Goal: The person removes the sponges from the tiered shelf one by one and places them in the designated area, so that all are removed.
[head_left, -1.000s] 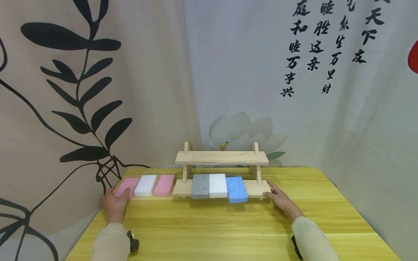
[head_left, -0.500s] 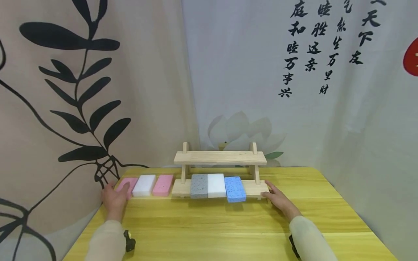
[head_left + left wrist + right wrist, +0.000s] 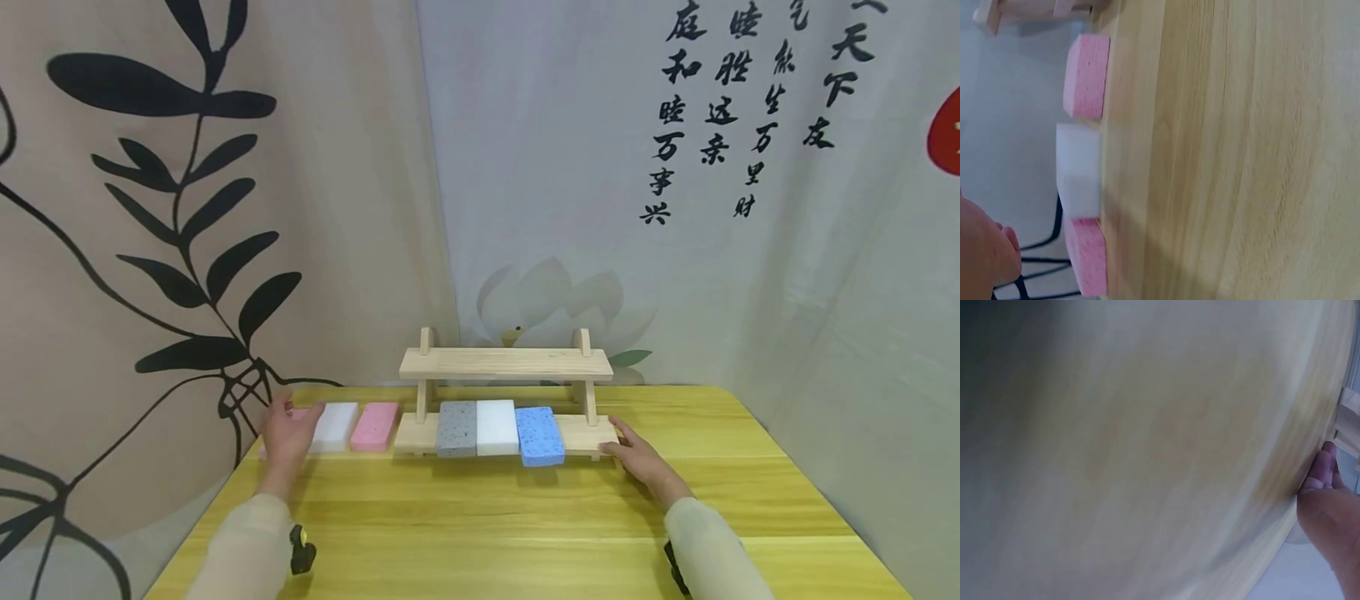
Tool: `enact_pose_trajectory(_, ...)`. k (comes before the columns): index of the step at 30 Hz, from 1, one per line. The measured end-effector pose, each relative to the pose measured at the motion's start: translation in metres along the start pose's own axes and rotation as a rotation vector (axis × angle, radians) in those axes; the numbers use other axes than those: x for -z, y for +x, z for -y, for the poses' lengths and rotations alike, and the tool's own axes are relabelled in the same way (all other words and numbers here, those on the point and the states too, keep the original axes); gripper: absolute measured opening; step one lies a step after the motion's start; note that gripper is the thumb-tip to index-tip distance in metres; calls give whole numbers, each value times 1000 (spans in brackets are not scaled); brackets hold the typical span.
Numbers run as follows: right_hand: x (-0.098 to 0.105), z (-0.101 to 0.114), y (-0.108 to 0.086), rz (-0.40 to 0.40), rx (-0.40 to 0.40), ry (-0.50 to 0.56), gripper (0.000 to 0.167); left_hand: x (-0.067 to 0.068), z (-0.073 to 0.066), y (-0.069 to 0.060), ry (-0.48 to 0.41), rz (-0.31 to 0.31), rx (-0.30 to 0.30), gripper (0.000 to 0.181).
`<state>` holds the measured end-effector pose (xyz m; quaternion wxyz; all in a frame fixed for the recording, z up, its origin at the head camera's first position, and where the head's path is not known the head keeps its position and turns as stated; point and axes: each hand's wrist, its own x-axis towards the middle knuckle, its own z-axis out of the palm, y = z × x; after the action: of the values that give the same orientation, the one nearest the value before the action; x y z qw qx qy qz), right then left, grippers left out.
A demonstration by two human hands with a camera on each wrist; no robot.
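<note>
My left hand (image 3: 288, 433) hovers over the leftmost pink sponge (image 3: 1088, 256) with its fingers apart. In the left wrist view the hand is raised clear of the sponges. Beside that pink sponge lie a white sponge (image 3: 335, 427) and another pink sponge (image 3: 374, 427), in a row on the table. My right hand (image 3: 641, 461) holds the right end of the lower board of a two-tier wooden rack (image 3: 506, 362), thumb at the front edge. On that board are a grey sponge (image 3: 457, 429), a white sponge (image 3: 497, 427) and a blue sponge (image 3: 540, 437), which juts past the front edge.
The yellow wood-grain table (image 3: 480, 525) reaches toward me in front of the rack. A printed curtain (image 3: 360, 167) hangs behind it. The rack's upper board carries nothing. Dark devices (image 3: 302, 552) are strapped on both wrists.
My left hand has come up off the leftmost pink sponge and shifted right, partly covering it. My right hand has stayed on the rack's end. The sponges have kept their places.
</note>
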<state>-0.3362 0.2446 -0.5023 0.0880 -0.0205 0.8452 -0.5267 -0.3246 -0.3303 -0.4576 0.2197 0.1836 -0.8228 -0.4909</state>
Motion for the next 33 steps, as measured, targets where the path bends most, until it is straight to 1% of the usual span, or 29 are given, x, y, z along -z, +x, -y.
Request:
enact_pose_trajectory(3,1,-2,0,6,-3,11,80,-5,-6,-3,-22,-8,-36,78)
enact_pose_trajectory(9,2,-1,-1,11,-4,-5,80,-17,-13,-9,-55,16,-113,76)
enact_pose_trajectory(11,2,0,-1,12,-2,-9,80,-20,-16,-12,-50,26,-130,76)
enact_pose_trajectory(17,1,1,-1,20,-7,-11,80,-28,-28,-23,-38,64,-145,76)
enact_pose_trajectory(24,2,4,-3,21,-5,3,80,-39,-44,-36,-31,110,-178,75)
enact_pose_trajectory(28,2,4,-3,23,-2,4,80,-47,-51,-43,-27,140,-191,74)
enact_pose_trajectory(33,0,3,-3,24,-8,-5,80,-61,-55,-55,-60,157,-195,72)
